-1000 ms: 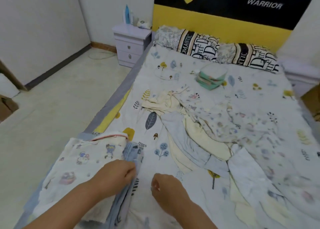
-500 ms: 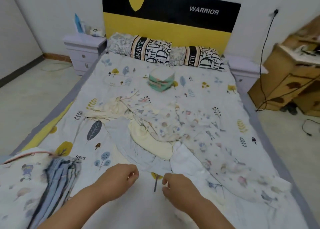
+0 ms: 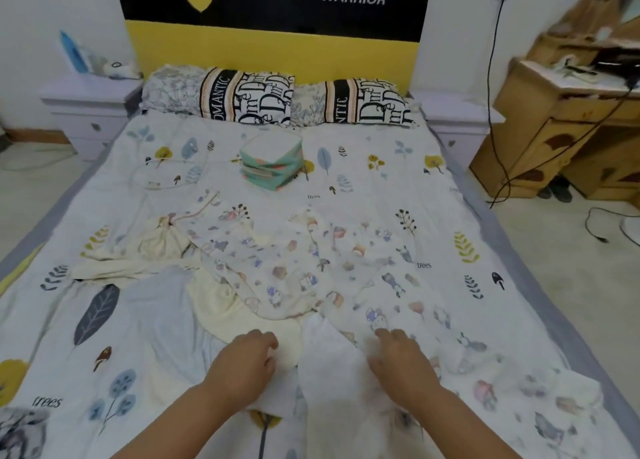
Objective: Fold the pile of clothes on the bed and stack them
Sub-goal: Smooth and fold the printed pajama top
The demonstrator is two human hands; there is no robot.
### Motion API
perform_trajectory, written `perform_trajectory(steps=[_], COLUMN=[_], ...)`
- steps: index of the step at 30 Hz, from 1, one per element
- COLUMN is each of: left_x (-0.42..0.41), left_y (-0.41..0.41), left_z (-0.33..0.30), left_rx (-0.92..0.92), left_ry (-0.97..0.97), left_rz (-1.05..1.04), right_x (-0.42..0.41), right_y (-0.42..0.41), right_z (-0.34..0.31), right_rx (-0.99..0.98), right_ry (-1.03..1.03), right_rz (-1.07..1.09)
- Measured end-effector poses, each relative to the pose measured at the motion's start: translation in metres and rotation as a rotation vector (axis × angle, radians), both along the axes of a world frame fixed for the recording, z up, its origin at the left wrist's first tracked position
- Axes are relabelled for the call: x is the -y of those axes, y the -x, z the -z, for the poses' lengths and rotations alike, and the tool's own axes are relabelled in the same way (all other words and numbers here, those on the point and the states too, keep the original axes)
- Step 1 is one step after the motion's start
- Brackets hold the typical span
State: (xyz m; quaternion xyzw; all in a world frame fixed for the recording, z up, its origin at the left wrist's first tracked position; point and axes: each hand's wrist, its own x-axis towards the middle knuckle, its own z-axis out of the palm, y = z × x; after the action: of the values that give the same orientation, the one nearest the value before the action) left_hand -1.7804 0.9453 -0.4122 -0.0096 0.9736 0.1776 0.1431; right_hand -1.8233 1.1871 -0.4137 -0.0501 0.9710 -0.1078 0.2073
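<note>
Pile [image 3: 277,268]: soft, crumpled clothes heaped mid-bed on the sheet [image 3: 433,195]; a printed white piece with small cartoon figures on top, a cream garment [image 3: 228,306] and a pale blue one [image 3: 159,306] beneath, a plain white piece [image 3: 332,361] nearest.
Left hand [image 3: 247,365]: fingers loosely curled, tips resting on the cream garment's edge; whether it pinches the cloth, I cannot tell.
Right hand [image 3: 401,365]: fingers fairly straight and relaxed, lying on the white piece beside the printed cloth.
Stack [image 3: 272,162]: square, teal-edged folded bundle, well apart from the pile, near the pillows [image 3: 277,96].
Change: half a second ago both hands were loose fists over bare sheet short of the pile; now they have reached onto the cloth. The view has swung right, so the folded striped and printed items at the left are out of sight.
Writing: "WARRIOR" on the black-and-yellow headboard [image 3: 277,42]; "ROMANTIC" partly legible on the pillows; "trees" printed on the sheet.
</note>
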Motion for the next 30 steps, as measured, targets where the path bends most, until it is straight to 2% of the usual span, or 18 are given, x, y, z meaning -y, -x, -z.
perform_trajectory(steps=[5, 10, 12, 14, 17, 20, 22, 25, 28, 30], left_x=[0.000, -0.013, -0.023, -0.035, -0.053, -0.060, -0.059, -0.050, -0.035, -0.026], left_y=[0.074, 0.132, 0.147, 0.156, 0.163, 0.164, 0.157, 0.139, 0.119, 0.103], left_z=[0.048, 0.087, 0.100, 0.111, 0.116, 0.109, 0.103, 0.093, 0.072, 0.046], left_rx=[0.004, -0.042, -0.063, -0.039, -0.023, 0.018, 0.036, 0.033, -0.037, -0.097], left_ry=[0.152, 0.110, 0.029, -0.121, -0.405, -0.452, -0.388, -0.351, -0.421, -0.525], left_rz=[-0.039, -0.035, -0.043, -0.123, -0.307, -0.385, -0.328, -0.245, -0.283, -0.336], right_x=[0.011, 0.026, 0.031, 0.032, 0.033, 0.034, 0.037, 0.037, 0.035, 0.032], right_y=[0.065, 0.114, 0.118, 0.114, 0.092, 0.057, 0.030, -0.001, -0.014, -0.017], right_z=[0.048, 0.094, 0.104, 0.109, 0.100, 0.086, 0.085, 0.085, 0.079, 0.064], right_rx=[-0.087, -0.070, -0.126, -0.355, -0.606, -0.732, -0.711, -0.541, -0.397, -0.336], right_ry=[0.060, 0.049, 0.032, 0.059, 0.269, 0.401, 0.388, 0.344, 0.359, 0.427], right_rz=[0.176, 0.235, 0.232, 0.208, 0.099, -0.038, -0.141, -0.270, -0.239, -0.111])
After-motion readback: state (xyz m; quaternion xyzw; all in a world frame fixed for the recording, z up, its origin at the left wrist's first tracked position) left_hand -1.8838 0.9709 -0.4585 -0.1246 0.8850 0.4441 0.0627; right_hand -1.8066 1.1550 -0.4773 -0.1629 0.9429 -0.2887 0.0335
